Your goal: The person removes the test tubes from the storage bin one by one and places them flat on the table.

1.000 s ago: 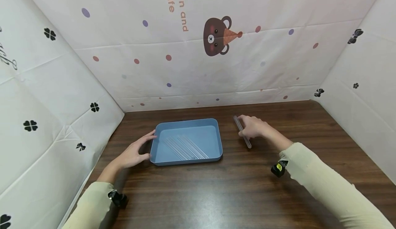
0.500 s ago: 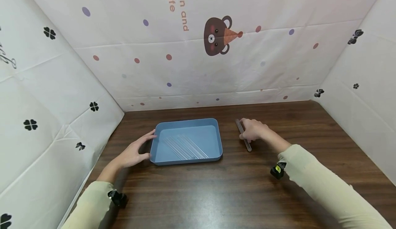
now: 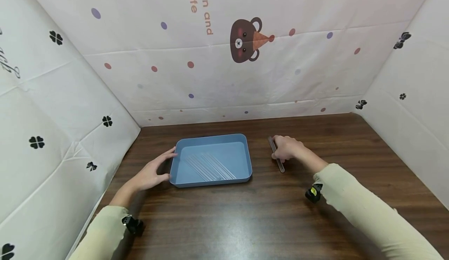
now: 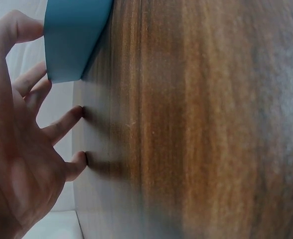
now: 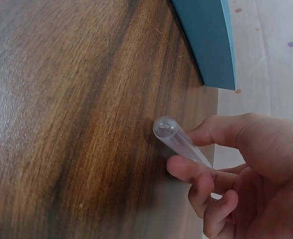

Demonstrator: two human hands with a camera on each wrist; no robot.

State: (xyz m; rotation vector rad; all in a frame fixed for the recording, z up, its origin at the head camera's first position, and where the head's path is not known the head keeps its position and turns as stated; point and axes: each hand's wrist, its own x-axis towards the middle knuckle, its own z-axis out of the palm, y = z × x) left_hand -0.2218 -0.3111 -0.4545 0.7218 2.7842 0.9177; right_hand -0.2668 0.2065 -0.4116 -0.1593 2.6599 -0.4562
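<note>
Beside the blue tray's (image 3: 247,162) right edge, your right hand (image 3: 287,147) is pinching a clear tube (image 3: 276,160); your left hand (image 3: 151,173), fingers spread, is touching its left wall.

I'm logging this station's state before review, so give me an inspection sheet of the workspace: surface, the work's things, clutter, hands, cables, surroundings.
Surface: dark wooden table, bare around the work.
Work's things: blue tray holding several clear tubes lying side by side; one more clear tube on the table to the tray's right.
Clutter: nothing seen.
Hands: left hand spread, touching the tray's left end; right hand pinches the loose tube, its rounded end showing in the right wrist view.
Cables: nothing seen.
Surroundings: white printed sheets with dots, a bear and clovers wall three sides.
</note>
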